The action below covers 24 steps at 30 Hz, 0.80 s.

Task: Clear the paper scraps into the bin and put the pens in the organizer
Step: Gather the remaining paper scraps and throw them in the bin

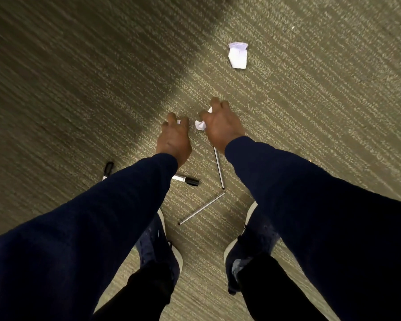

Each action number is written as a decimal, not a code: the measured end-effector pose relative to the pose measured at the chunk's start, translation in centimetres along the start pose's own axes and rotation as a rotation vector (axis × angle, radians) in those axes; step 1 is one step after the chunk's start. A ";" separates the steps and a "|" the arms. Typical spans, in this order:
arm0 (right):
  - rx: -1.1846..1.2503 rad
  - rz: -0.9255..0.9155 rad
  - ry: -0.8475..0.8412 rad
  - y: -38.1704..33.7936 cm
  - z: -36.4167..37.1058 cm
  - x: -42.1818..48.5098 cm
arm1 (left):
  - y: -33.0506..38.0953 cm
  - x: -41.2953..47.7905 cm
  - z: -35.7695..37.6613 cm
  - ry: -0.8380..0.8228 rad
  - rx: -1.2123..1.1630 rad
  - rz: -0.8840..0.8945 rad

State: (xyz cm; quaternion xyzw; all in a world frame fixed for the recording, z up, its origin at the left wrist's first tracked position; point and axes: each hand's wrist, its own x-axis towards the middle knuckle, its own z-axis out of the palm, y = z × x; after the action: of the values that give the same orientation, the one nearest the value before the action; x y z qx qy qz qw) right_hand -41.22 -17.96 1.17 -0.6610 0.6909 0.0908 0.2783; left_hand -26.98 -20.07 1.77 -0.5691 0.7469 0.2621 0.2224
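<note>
I look down at a carpeted floor. My right hand [221, 125] is closed on a crumpled white paper scrap [200, 125]. My left hand [175, 135] curls over another small white scrap [178, 122], mostly hidden under its fingers. A larger torn paper scrap [238, 54] lies farther away on the carpet. Two thin silver pens [219, 169] [202, 208] lie between my arms, nearly touching at their tips. A black-capped marker [186, 180] pokes out beside my left sleeve, and another marker [107, 169] lies to the left. No bin or organizer is in view.
My two dark shoes [159, 246] [245, 249] stand on the carpet [310, 100] just below the pens. A dark shadow covers the carpet at the upper left.
</note>
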 end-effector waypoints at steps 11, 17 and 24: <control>0.198 0.160 0.291 4.1 -1.6 4.4 | -2.5 2.2 0.8 0.017 -0.039 0.103; 0.088 0.208 0.358 7.7 -3.0 7.3 | -3.6 2.1 2.0 0.030 -0.145 0.135; -0.074 0.113 0.261 8.0 -4.0 8.7 | -3.9 1.7 2.5 0.046 -0.269 0.142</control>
State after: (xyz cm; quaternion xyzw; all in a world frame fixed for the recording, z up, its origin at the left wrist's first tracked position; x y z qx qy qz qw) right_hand -49.72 -26.52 -1.85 -0.6373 0.7534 0.0448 0.1558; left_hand -23.53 -20.59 -1.73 -0.5454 0.7485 0.3615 0.1078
